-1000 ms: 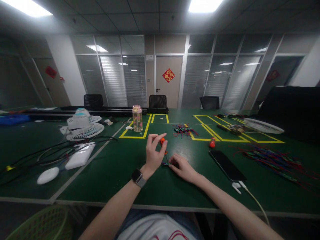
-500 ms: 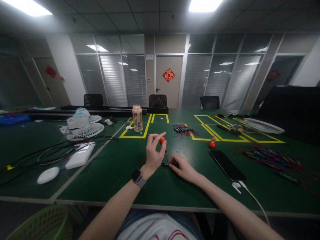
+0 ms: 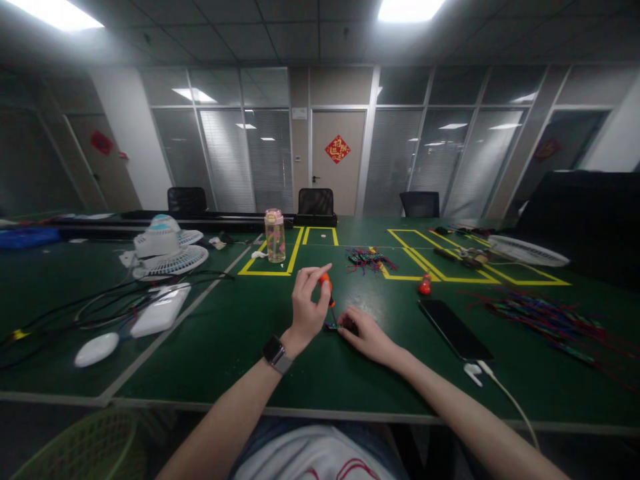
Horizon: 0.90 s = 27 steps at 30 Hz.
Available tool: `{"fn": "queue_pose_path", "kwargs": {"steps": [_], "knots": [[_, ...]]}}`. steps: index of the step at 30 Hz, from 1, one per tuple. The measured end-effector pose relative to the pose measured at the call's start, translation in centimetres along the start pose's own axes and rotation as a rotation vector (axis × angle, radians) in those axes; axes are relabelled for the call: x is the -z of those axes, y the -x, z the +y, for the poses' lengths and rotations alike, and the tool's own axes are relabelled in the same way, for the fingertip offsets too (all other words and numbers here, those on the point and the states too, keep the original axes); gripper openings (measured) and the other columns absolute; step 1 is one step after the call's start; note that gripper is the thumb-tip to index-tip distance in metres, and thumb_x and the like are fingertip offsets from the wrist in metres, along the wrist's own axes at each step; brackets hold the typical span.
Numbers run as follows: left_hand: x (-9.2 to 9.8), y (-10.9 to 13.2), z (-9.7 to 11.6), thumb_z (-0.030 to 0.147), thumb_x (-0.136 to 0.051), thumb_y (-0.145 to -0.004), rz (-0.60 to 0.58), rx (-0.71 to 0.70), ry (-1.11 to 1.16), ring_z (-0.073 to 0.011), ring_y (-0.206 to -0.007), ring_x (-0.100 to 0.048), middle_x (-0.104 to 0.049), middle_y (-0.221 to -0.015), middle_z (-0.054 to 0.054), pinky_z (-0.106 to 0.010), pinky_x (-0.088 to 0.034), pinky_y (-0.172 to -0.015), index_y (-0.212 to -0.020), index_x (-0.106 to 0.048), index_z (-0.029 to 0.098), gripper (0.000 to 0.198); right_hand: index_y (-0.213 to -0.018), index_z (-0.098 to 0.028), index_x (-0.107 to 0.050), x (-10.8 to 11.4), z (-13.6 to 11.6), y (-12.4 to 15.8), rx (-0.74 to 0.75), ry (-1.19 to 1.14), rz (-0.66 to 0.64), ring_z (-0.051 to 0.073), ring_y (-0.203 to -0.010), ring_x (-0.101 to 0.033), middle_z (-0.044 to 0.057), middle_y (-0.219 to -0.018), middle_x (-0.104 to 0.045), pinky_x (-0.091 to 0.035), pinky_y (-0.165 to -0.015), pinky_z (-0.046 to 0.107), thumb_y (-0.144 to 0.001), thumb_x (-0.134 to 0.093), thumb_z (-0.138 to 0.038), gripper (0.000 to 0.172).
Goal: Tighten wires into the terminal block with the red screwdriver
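My left hand [image 3: 309, 307], with a watch [image 3: 277, 355] on its wrist, is closed round the orange handle of a screwdriver [image 3: 326, 280]. The thin shaft points down at a small green circuit board [image 3: 331, 327] lying on the table. My right hand [image 3: 366, 335] rests on the tabletop just right of the board, its thumb and fingertips pinching the board's right edge. The fingers partly cover the board, so the exact spot under the screwdriver's tip is too small to make out.
A small red rounded object [image 3: 425, 285] and a black phone [image 3: 454, 330] lie to the right, beyond them a wire-and-board bundle [image 3: 545, 317]. Another wired pile [image 3: 369, 260] sits ahead. A bottle [image 3: 275, 237], white fans [image 3: 170, 250] and a white power bank [image 3: 161, 310] stand left.
The screwdriver's handle shows a different side between my left fingers, as if turned slightly. Both hands keep nearly the same place.
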<state>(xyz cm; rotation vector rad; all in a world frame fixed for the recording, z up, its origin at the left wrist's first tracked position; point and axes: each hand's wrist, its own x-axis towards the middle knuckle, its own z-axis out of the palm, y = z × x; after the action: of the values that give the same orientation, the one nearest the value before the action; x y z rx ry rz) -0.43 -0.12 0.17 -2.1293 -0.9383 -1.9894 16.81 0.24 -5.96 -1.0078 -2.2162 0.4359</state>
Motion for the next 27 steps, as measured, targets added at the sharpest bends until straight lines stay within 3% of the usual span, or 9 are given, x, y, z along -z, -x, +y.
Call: {"fn": "queue_pose_path", "kwargs": {"steps": [5, 12, 21, 27], "knots": [[-0.03, -0.07, 0.1, 0.025, -0.056, -0.091, 0.024, -0.002, -0.037, -0.0153, -0.087, -0.054, -0.051, -0.093, -0.003, -0.029, -0.048, -0.08, -0.109, -0.067, 0.022, 0.021, -0.087, -0.018, -0.056, 0.1, -0.09, -0.01, 0.0, -0.001, -0.001, 0.017, -0.074, -0.053, 0.002, -0.081, -0.056, -0.042, -0.068, 0.028, -0.081, -0.057, -0.009, 0.011], [0.26, 0.08, 0.03, 0.02, -0.037, -0.098, -0.051, 0.009, 0.048, -0.0176, -0.098, -0.055, -0.058, -0.105, -0.007, -0.032, -0.047, -0.085, -0.124, -0.059, 0.021, 0.034, -0.087, -0.018, -0.057, -0.02, 0.2, 0.02, 0.013, -0.014, 0.004, 0.017, -0.075, -0.053, 0.002, -0.082, -0.057, -0.043, -0.068, 0.028, -0.082, -0.057, -0.009, 0.01], [0.11, -0.11, 0.35, 0.024, -0.051, -0.093, -0.005, -0.003, -0.02, -0.016, -0.085, -0.054, -0.054, -0.09, -0.004, -0.03, -0.047, -0.077, -0.111, -0.066, 0.021, 0.023, -0.086, -0.019, -0.056, -0.02, 0.15, 0.05, 0.019, -0.007, 0.016, 0.016, -0.073, -0.052, 0.001, -0.081, -0.056, -0.042, -0.066, 0.027, -0.082, -0.058, -0.009, 0.011], [0.19, 0.18, 0.08, 0.02, -0.038, -0.097, -0.042, 0.012, 0.049, -0.0173, -0.098, -0.056, -0.057, -0.104, -0.007, -0.031, -0.047, -0.085, -0.123, -0.061, 0.021, 0.034, -0.085, -0.018, -0.056, 0.08, -0.05, -0.01, 0.008, -0.01, -0.001, 0.016, -0.073, -0.052, 0.001, -0.08, -0.056, -0.042, -0.066, 0.027, -0.081, -0.058, -0.008, 0.011]]}}
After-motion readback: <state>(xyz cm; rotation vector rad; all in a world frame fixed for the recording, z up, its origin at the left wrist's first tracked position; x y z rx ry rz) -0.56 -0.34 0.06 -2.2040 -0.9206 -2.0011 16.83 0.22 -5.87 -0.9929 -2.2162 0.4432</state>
